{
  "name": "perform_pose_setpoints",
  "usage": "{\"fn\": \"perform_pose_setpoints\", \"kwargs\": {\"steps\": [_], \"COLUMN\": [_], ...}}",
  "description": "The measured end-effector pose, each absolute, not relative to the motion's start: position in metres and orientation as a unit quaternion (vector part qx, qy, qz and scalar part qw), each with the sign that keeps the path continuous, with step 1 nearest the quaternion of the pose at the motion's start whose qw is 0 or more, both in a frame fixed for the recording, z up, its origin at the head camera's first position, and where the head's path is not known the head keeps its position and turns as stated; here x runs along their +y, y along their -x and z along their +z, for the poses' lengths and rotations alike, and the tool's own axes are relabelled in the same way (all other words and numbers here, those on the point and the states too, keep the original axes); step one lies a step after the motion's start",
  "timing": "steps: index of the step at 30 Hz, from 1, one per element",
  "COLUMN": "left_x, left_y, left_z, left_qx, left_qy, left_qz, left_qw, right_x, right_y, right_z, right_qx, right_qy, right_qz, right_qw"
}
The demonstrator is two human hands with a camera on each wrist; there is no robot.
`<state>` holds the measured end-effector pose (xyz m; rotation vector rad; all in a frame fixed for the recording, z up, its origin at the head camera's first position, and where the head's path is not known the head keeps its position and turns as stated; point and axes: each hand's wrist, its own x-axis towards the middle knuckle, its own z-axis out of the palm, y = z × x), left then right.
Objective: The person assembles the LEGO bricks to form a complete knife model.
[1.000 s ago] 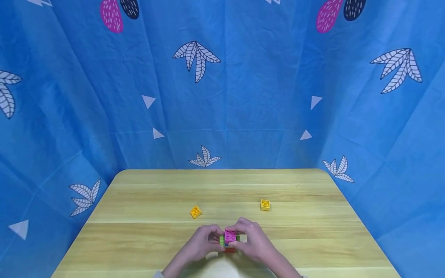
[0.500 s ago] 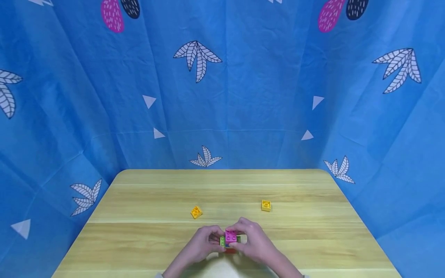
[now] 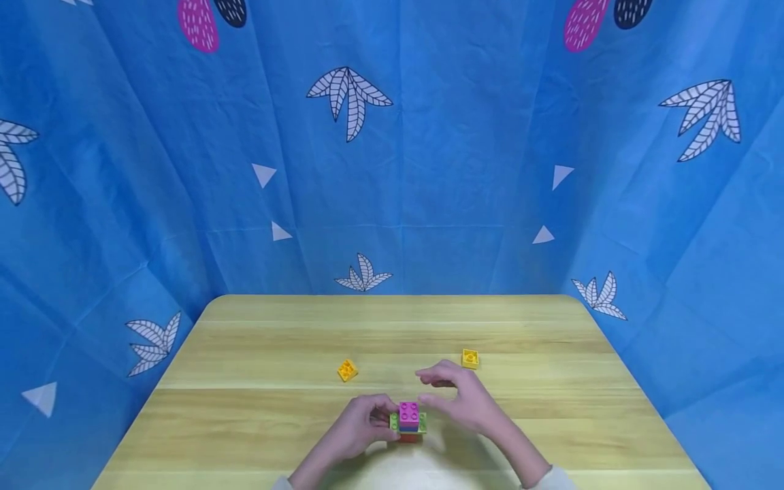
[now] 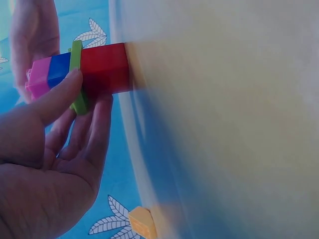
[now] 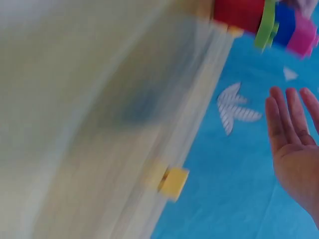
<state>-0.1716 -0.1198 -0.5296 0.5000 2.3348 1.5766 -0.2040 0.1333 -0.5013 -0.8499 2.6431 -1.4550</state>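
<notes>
A stack of toy building bricks stands upright near the table's front edge. From the bottom up it has a red part (image 4: pixel 104 68), a thin green plate (image 3: pixel 422 423), a blue brick (image 4: pixel 59 68) and a pink brick (image 3: pixel 409 413). The green plate sticks out on both sides. My left hand (image 3: pixel 358 427) pinches the stack from the left, its thumb on the green plate and its fingers behind. To the right, my right hand (image 3: pixel 467 400) hovers apart from the bricks, fingers extended and holding nothing; the right wrist view shows a gap between them.
Farther back on the wooden table (image 3: pixel 263 340) lie two yellow bricks: one tilted (image 3: pixel 347 370) left of the stack, another (image 3: pixel 470 358) with its hollow side up, just behind my right hand. A patterned blue cloth (image 3: pixel 453 170) hangs around the table.
My right hand has let go of the pink brick and moved up and right, its fingers spreading. My left hand keeps its grip on the stack.
</notes>
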Motion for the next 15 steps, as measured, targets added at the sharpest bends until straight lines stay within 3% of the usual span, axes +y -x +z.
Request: {"fn": "perform_pose_setpoints", "kwargs": {"steps": [9,15], "left_x": [-0.120,-0.119], "left_y": [0.171,0.170], "left_z": [-0.528,-0.527], "left_qx": [0.816,0.819], "left_qy": [-0.163,-0.159], "left_qz": [0.537,0.533], "left_qw": [0.138,0.142], "right_x": [0.173,0.188], "right_y": [0.252,0.269], "right_z": [-0.515,-0.527], "right_qx": [0.874,0.904], "right_qy": [0.131,0.093], "right_qz": [-0.468,-0.416], "right_qw": [-0.021,-0.019]}}
